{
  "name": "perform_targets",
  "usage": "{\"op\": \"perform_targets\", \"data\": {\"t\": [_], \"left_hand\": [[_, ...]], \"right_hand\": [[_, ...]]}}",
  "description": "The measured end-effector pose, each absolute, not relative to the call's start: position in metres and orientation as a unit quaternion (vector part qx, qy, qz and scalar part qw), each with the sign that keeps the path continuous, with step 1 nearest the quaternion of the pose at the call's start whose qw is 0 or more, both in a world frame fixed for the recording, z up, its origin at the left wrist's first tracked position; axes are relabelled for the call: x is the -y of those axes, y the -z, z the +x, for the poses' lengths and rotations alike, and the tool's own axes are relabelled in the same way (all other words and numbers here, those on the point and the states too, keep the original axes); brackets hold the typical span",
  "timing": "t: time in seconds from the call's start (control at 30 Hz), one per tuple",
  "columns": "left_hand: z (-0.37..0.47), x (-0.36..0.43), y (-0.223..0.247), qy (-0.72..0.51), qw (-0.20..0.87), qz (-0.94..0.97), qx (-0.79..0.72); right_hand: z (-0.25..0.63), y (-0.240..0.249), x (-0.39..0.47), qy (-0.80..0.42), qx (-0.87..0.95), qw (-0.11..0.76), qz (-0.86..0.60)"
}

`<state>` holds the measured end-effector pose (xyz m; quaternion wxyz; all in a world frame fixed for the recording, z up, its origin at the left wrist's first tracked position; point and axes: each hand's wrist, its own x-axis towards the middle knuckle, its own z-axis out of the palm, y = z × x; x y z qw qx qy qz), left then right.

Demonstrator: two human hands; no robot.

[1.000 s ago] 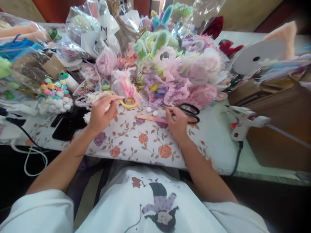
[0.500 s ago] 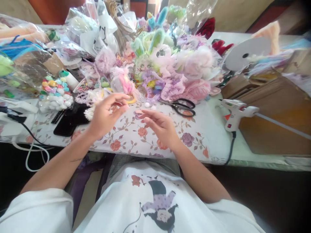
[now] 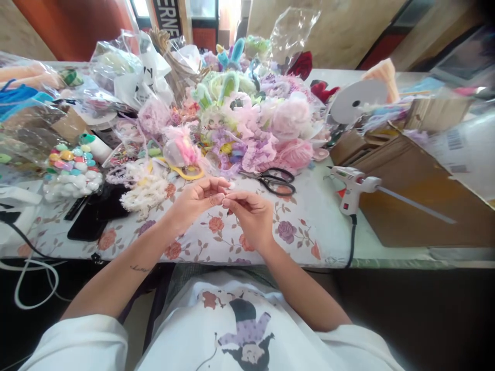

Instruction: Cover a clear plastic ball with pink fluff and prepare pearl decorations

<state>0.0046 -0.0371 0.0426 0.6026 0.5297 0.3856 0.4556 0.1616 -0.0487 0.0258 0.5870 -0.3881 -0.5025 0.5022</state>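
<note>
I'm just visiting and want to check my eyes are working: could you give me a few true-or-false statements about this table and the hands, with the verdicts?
1. The left hand and right hand are close together. True.
2. The right hand is gripping the scissors. False: the scissors lie on the tablecloth.
3. The glue gun is farther right than the scissors. True.
4. The tablecloth is plain. False: it has flowers on it.

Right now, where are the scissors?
Head view, right of centre: the black-handled scissors lie on the floral cloth, beyond and to the right of the right hand, on the near side of the pink yarn.
</note>
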Motion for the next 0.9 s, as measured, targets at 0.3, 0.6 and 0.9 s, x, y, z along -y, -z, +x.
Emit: {"op": "perform_targets", "data": {"t": [0.3,0.6,0.9], "left_hand": [[0.003,0.036,-0.041,-0.446,0.704,0.418,-0.363],[-0.008,0.021,-0.042,-0.553,0.682,0.312,-0.363],[-0.031,0.006,-0.02,-0.574,0.527,0.414,-0.472]], "right_hand": [[0.162,-0.025,0.041,-0.49,0.617,0.515,-0.338],[0.193,-0.023,0.024,-0.347,0.674,0.448,-0.475],[0.266,-0.046,0.077,-0.316,0.746,0.27,-0.52]]}}
